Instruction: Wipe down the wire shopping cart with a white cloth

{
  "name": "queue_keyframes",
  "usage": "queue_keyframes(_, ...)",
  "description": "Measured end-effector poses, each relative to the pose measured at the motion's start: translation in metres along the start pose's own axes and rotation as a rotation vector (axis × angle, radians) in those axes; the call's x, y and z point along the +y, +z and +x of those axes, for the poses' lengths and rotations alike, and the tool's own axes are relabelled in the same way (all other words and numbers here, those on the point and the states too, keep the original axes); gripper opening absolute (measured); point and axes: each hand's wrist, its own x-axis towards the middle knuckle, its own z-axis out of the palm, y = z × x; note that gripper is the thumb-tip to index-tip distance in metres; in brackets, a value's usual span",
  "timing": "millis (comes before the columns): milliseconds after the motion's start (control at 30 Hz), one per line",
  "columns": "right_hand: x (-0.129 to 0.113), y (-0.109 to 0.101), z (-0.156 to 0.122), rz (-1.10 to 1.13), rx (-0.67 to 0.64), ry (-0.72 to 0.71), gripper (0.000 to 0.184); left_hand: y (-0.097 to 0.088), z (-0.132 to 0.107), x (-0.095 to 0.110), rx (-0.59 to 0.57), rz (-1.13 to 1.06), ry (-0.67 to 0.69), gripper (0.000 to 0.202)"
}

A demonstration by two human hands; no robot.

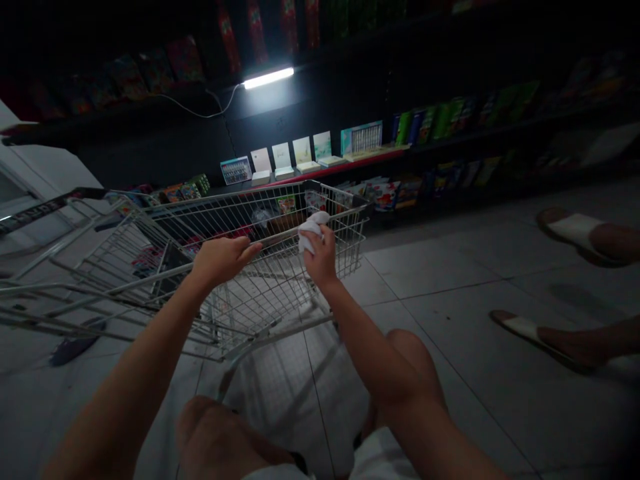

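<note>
A metal wire shopping cart [273,303] stands side-on in front of me. My left hand [223,259] is closed over the top rail of its near side, with the thumb pointing right along the rail. Farther right, my right hand [321,257] grips a crumpled white cloth [311,235], which rests at the same top rail near the cart's right end. Whether the cloth is wrapped around the rail I cannot tell. The cart's handle bar [40,212] is at the far left.
Behind the cart runs a dark shelf [370,157] with boxes and packets, under a lit tube lamp [269,78]. Another person's feet in sandals [575,230] are on the tiled floor [430,267] at right. A dark shoe [77,343] shows beyond the cart at left.
</note>
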Motion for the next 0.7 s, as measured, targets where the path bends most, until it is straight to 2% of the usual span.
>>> queue_keyframes(67, 0.013, -0.006, -0.003, -0.032, 0.124, 0.081, 0.047, 0.000, -0.004, -0.003, -0.008, 0.000, 0.008, 0.065)
queue_keyframes(133, 0.014, -0.001, -0.016, -0.038, 0.159, 0.115, 0.046, 0.000, -0.002, 0.001, -0.004, -0.002, 0.044, 0.058)
queue_keyframes(200, 0.006, 0.012, -0.038, -0.026, 0.092, 0.113, 0.044, -0.001, 0.006, 0.010, -0.011, -0.007, 0.091, 0.053)
queue_keyframes(300, -0.004, 0.031, -0.088, -0.021, -0.040, 0.131, 0.041, -0.004, 0.023, 0.028, -0.053, -0.028, 0.163, 0.051)
queue_keyframes(400, 0.003, 0.035, -0.148, -0.023, -0.130, 0.210, 0.043, -0.004, 0.039, 0.046, -0.078, -0.039, 0.201, 0.051)
queue_keyframes(467, 0.013, 0.033, -0.183, 0.032, -0.159, 0.345, 0.044, -0.002, 0.045, 0.056, -0.056, -0.049, 0.203, 0.051)
queue_keyframes(533, 0.023, 0.033, -0.210, 0.111, -0.116, 0.550, 0.042, 0.002, 0.049, 0.063, -0.020, -0.077, 0.191, 0.053)
queue_keyframes(600, 0.030, 0.036, -0.224, 0.147, -0.032, 0.714, 0.039, 0.005, 0.049, 0.068, 0.005, -0.100, 0.156, 0.056)
queue_keyframes(700, 0.030, 0.045, -0.230, 0.130, 0.044, 0.818, 0.034, 0.007, 0.047, 0.070, 0.011, -0.105, 0.107, 0.058)
